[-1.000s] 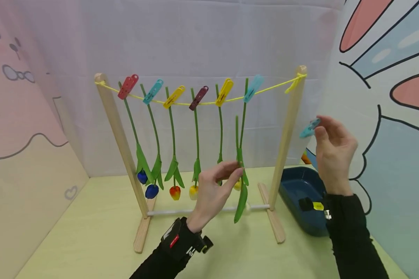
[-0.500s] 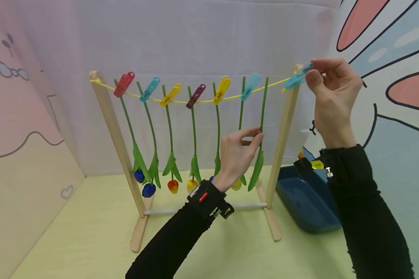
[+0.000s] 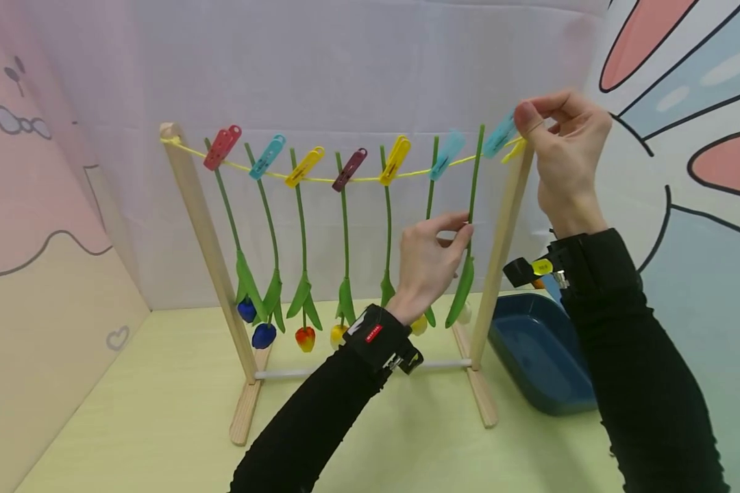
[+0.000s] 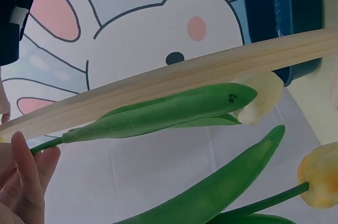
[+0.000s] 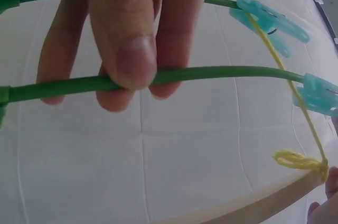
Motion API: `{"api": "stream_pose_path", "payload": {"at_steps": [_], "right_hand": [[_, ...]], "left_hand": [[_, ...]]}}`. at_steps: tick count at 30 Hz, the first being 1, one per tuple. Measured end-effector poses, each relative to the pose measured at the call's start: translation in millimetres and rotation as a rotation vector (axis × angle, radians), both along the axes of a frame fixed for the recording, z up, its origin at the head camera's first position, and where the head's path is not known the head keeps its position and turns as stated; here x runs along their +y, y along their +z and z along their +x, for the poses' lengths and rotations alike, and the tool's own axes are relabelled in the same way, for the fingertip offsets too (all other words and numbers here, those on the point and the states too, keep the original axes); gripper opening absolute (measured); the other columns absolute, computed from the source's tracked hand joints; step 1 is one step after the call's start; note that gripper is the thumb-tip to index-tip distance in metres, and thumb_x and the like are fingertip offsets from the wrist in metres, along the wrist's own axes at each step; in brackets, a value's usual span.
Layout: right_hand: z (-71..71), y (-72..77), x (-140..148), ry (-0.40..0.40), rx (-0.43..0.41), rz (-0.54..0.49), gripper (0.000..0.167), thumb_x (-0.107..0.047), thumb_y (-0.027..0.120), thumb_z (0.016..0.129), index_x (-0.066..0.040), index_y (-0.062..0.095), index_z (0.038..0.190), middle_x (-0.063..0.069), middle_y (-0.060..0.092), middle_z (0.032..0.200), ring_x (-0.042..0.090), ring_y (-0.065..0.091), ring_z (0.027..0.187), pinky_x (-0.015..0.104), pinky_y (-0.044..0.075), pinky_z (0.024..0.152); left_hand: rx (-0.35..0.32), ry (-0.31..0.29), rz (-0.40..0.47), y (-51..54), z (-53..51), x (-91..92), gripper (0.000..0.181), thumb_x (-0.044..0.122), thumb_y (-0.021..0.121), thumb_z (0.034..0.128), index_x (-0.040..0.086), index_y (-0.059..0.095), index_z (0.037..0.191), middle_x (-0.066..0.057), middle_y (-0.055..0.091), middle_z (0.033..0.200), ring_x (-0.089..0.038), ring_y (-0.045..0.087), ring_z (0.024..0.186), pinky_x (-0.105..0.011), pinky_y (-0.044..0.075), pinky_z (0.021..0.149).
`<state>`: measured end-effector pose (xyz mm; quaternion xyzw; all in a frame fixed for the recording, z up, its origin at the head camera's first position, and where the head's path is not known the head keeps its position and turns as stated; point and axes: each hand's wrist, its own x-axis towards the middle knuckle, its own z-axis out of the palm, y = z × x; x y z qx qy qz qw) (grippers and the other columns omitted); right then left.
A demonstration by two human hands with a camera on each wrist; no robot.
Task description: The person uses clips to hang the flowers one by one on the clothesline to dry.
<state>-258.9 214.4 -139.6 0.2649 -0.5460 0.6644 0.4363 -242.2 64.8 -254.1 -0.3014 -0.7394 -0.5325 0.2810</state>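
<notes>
My left hand (image 3: pixel 428 257) pinches the green stem of an artificial tulip (image 4: pixel 158 115) with a pale white bloom, hanging head down. The tulip is at the right end of a yellow cord (image 3: pixel 358 181), its stem top rising above the cord. Just right of that stem top, my right hand (image 3: pixel 570 150) pinches a light blue clothespin (image 3: pixel 501 135). In the right wrist view the stem's end meets this clothespin; whether it grips stem or cord I cannot tell. Several other tulips hang along the cord from red, blue, yellow and maroon clothespins.
The cord is tied between two wooden posts (image 3: pixel 510 233) of a rack on splayed feet, joined low down by a white rod (image 3: pixel 284 374). A dark blue basin (image 3: pixel 545 349) stands right of the rack. Painted panels flank both sides.
My left hand has lifted the tulip up and rightward to the cord. My right hand has risen with the clothespin from beside the right post, then shifted left to the stem top.
</notes>
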Motion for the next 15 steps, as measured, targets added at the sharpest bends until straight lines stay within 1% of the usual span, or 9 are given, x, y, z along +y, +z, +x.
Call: {"api": "stream_pose_path", "payload": {"at_steps": [4, 7, 11, 15], "right_hand": [[0.2, 0.8, 0.1, 0.040, -0.058, -0.027, 0.011, 0.002, 0.075, 0.086, -0.003, 0.075, 0.076, -0.002, 0.069, 0.071, 0.016, 0.057, 0.088, 0.030, 0.040, 0.088], [-0.3, 0.7, -0.5, 0.054, -0.091, -0.027, 0.009, 0.002, 0.076, 0.085, -0.001, 0.075, 0.077, -0.002, 0.069, 0.070, 0.016, 0.057, 0.091, 0.033, 0.037, 0.094], [-1.1, -1.6, -2.1, 0.052, -0.094, 0.006, 0.011, 0.003, 0.076, 0.085, -0.002, 0.075, 0.076, -0.003, 0.069, 0.070, 0.015, 0.055, 0.089, 0.032, 0.032, 0.097], [-2.3, -5.5, -3.0, 0.029, -0.065, 0.051, 0.018, 0.004, 0.074, 0.086, -0.008, 0.077, 0.074, -0.006, 0.067, 0.072, 0.015, 0.053, 0.089, 0.032, 0.027, 0.099]], "left_hand": [[0.006, 0.023, -0.021, 1.6, -1.2, 2.3, 0.025, 0.011, 0.066, 0.0979, 0.001, 0.072, 0.120, -0.015, 0.077, 0.111, -0.024, 0.078, 0.083, -0.010, 0.053, 0.058], [0.006, 0.035, -0.029, 2.7, -2.0, 3.0, 0.025, 0.011, 0.066, 0.0977, 0.001, 0.073, 0.120, -0.014, 0.077, 0.112, -0.024, 0.078, 0.083, -0.010, 0.053, 0.059], [0.005, 0.046, -0.040, 3.6, -2.1, 3.1, 0.024, 0.011, 0.066, 0.0977, 0.002, 0.073, 0.119, -0.013, 0.077, 0.112, -0.023, 0.078, 0.083, -0.010, 0.053, 0.061], [0.002, 0.054, -0.044, 2.7, -3.3, 4.0, 0.024, 0.011, 0.066, 0.0975, 0.003, 0.073, 0.119, -0.012, 0.077, 0.112, -0.022, 0.078, 0.083, -0.010, 0.054, 0.063]]}}
